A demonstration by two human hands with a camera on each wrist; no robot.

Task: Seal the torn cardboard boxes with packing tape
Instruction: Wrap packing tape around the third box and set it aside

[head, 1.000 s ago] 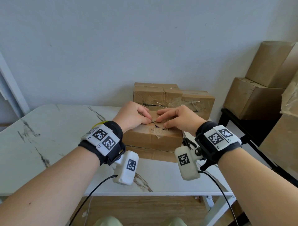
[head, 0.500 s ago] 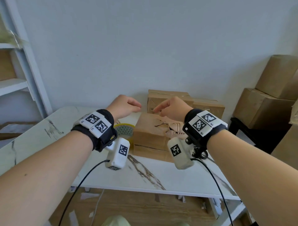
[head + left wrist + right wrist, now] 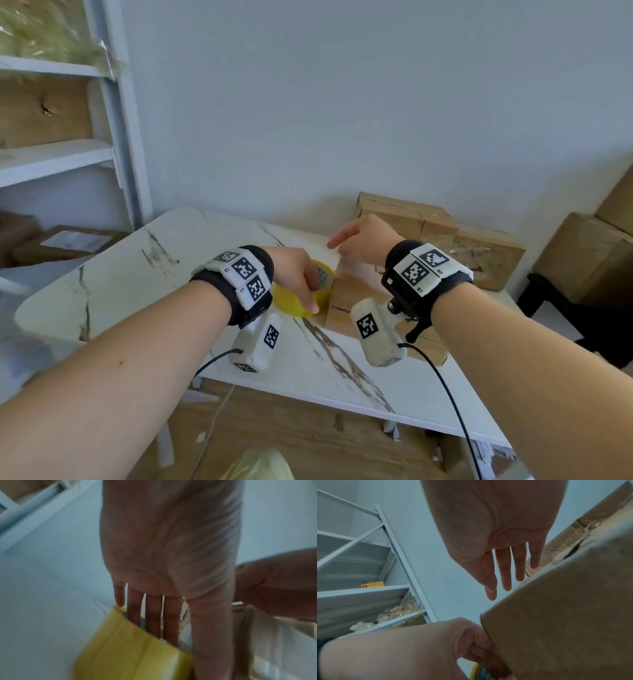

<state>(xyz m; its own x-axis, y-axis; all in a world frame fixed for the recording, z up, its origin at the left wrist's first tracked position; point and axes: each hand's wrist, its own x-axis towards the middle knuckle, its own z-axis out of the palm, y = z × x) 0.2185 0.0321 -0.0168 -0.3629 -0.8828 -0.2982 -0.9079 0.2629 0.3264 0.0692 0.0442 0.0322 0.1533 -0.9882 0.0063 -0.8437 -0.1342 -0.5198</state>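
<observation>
A yellow roll of packing tape (image 3: pixel 294 301) lies on the white marble table (image 3: pixel 154 274), just left of the torn cardboard box (image 3: pixel 349 291). My left hand (image 3: pixel 317 291) grips the roll, with its fingers (image 3: pixel 154 615) reaching down into the core and the thumb along the outer side. The roll (image 3: pixel 133 653) looks blurred in the left wrist view. My right hand (image 3: pixel 356 236) hovers above the box's top (image 3: pixel 565 628) with straight fingers (image 3: pixel 505 574) and holds nothing. The tear in the box top is hidden behind my right wrist.
More taped cardboard boxes (image 3: pixel 445 240) stand against the wall behind the torn one. A white shelf unit (image 3: pixel 113 137) rises at the left. Larger boxes (image 3: pixel 582 257) sit on a black stand (image 3: pixel 565 315) at the right. Paper scraps lie on the wooden floor.
Both hands have left the tear on the box. The left hand has dropped to the tape roll and taken hold of it. The right hand has risen, and my view has swung left.
</observation>
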